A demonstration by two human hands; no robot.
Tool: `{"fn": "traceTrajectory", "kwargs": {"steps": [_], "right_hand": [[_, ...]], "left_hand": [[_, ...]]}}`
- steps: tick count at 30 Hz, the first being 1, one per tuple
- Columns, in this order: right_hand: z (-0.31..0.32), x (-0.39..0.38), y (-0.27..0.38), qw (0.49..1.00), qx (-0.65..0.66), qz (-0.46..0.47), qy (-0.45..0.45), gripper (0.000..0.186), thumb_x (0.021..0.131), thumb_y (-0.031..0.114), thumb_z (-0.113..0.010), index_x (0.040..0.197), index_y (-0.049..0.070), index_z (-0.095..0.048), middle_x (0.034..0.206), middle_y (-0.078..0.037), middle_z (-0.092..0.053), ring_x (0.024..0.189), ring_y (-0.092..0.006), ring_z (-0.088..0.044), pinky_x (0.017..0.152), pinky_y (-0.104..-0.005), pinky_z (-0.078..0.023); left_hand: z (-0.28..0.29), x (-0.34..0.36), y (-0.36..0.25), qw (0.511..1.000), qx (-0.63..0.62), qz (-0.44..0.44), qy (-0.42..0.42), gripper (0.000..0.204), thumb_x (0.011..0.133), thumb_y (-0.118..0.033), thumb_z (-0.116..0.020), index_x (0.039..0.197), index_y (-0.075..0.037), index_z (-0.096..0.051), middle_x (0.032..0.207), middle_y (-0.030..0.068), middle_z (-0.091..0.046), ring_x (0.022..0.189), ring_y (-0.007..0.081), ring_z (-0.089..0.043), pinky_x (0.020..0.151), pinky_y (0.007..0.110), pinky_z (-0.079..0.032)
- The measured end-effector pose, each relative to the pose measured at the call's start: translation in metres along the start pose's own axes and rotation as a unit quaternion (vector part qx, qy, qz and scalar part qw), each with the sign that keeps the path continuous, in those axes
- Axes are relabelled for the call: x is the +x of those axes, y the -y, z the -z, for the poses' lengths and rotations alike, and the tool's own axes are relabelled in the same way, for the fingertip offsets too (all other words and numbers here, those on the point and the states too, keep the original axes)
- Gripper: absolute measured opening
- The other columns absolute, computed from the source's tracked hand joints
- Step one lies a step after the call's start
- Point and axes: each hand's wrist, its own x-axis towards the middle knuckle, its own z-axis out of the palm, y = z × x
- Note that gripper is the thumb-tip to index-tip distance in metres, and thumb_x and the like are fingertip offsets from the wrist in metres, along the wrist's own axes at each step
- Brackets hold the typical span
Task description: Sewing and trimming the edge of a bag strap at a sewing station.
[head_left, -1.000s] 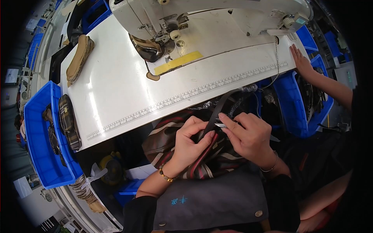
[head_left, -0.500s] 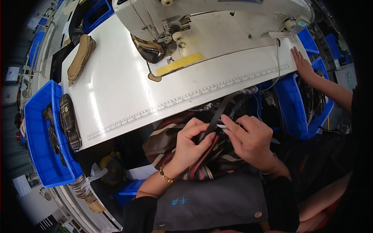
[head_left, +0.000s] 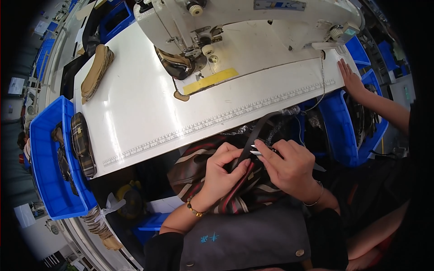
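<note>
We have the grip of our left hand (head_left: pixel 226 169) closed, thumb and fingertips pinching the black strap (head_left: pixel 254 134). The grip of our right hand (head_left: pixel 289 167) is curled shut around a small metal cutting tool (head_left: pixel 256 152), its pale pointed tips just beside the strap; we cannot tell whether they touch it. The strap arches up toward the front edge of the white bench (head_left: pixel 135 122), above the striped cloth (head_left: pixel 192 174) gathered below our hands. Beyond, we see the sewing machine (head_left: pixel 253 29) on the bench, and another person's hand (head_left: pixel 351 80) resting at its right end.
</note>
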Motion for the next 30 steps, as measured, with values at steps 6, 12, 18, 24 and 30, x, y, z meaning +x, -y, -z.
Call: {"fn": "traceTrajectory", "kwargs": {"steps": [6, 12, 18, 24, 30], "right_hand": [[0.000, 0.000, -0.001, 1.000, 0.013, 0.000, -0.001, 0.039, 0.073, 0.013, -0.075, 0.112, 0.013, -0.073, 0.073, -0.001, -0.048, 0.057, -0.0163, -0.049, 0.048, -0.0296, -0.038], [-0.001, 0.001, -0.005, 0.999, 0.033, -0.006, 0.008, 0.037, 0.074, 0.012, -0.075, 0.111, 0.012, -0.073, 0.072, -0.001, -0.048, 0.057, -0.0168, -0.050, 0.048, -0.0296, -0.039], [-0.002, 0.003, -0.005, 1.000, 0.027, 0.000, 0.010, 0.036, 0.074, 0.012, -0.074, 0.109, 0.012, -0.073, 0.072, -0.001, -0.048, 0.058, -0.0167, -0.049, 0.047, -0.0299, -0.038], [-0.005, 0.005, -0.006, 0.999, 0.031, 0.011, 0.008, 0.036, 0.074, 0.011, -0.074, 0.110, 0.013, -0.073, 0.073, -0.001, -0.048, 0.058, -0.0164, -0.049, 0.047, -0.0299, -0.038], [-0.024, -0.002, -0.009, 0.998, 0.046, 0.017, -0.043, 0.036, 0.076, 0.014, -0.075, 0.112, 0.012, -0.073, 0.073, -0.001, -0.052, 0.057, -0.0159, -0.051, 0.048, -0.0292, -0.040]], "left_hand": [[0.002, -0.001, 0.000, 1.000, 0.008, -0.003, 0.004, 0.026, 0.082, 0.001, -0.074, 0.108, 0.000, -0.072, 0.087, 0.0029, -0.057, 0.080, 0.0107, -0.053, 0.073, 0.023, -0.044], [0.000, -0.001, 0.001, 1.000, -0.007, 0.006, 0.000, 0.025, 0.082, 0.001, -0.073, 0.107, -0.001, -0.073, 0.085, 0.0011, -0.058, 0.079, 0.0087, -0.050, 0.071, 0.023, -0.040], [0.002, 0.000, 0.003, 1.000, 0.009, 0.001, 0.005, 0.026, 0.082, 0.001, -0.074, 0.108, -0.001, -0.073, 0.086, 0.0028, -0.058, 0.080, 0.0110, -0.052, 0.074, 0.024, -0.043], [0.003, 0.000, 0.004, 1.000, 0.004, 0.004, 0.002, 0.026, 0.082, 0.001, -0.074, 0.108, -0.001, -0.073, 0.086, 0.0026, -0.058, 0.080, 0.0105, -0.052, 0.074, 0.023, -0.043], [0.006, -0.001, 0.004, 0.999, -0.032, 0.019, 0.012, 0.025, 0.084, 0.001, -0.072, 0.109, -0.001, -0.073, 0.086, 0.0017, -0.058, 0.080, 0.0083, -0.051, 0.072, 0.022, -0.042]]}}
